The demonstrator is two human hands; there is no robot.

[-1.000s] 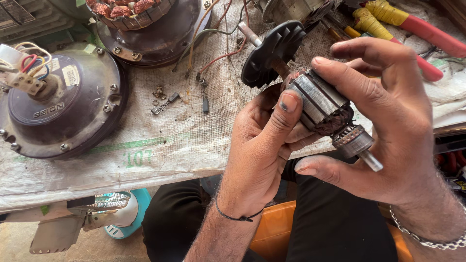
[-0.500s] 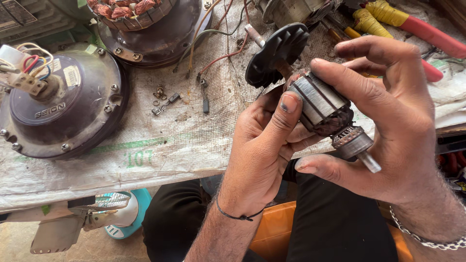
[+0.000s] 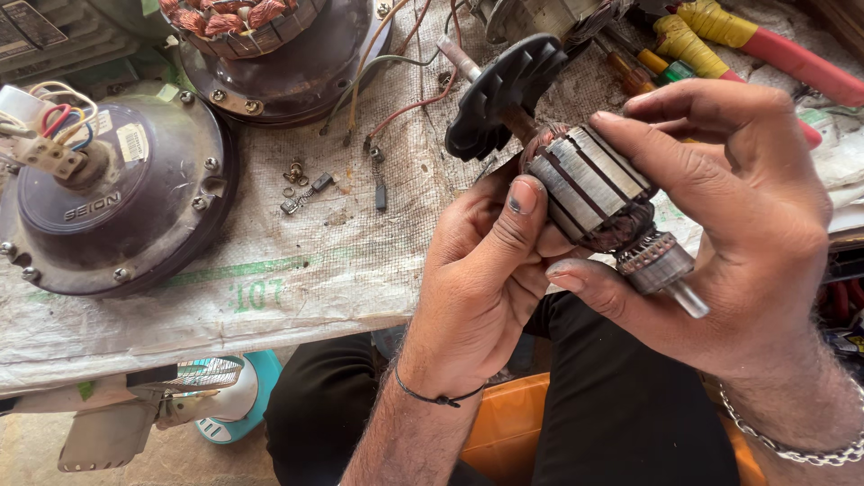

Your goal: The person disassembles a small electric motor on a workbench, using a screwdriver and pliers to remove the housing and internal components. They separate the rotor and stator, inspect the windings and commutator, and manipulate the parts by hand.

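Note:
Both my hands hold a motor armature [image 3: 589, 184] above my lap, near the table's front edge. It has a grey laminated core with copper windings, a black plastic fan [image 3: 504, 94] on the far end of the shaft and a copper commutator [image 3: 654, 261] on the near end. My left hand [image 3: 481, 270] cups it from below, with the thumb pressed on the core. My right hand [image 3: 729, 225] wraps over it from the right, its thumb under the commutator and its fingers over the core.
A table covered with a woven sack [image 3: 297, 270] carries a dark round fan motor housing [image 3: 117, 207] with coloured wires at left and an open motor with copper windings [image 3: 270, 45] behind. Small screws and parts [image 3: 306, 184] lie in the middle. Red and yellow handled tools [image 3: 738, 54] lie at back right.
The armature has tilted slightly, so its fan end sits a little further right and up. My hands keep the same grip.

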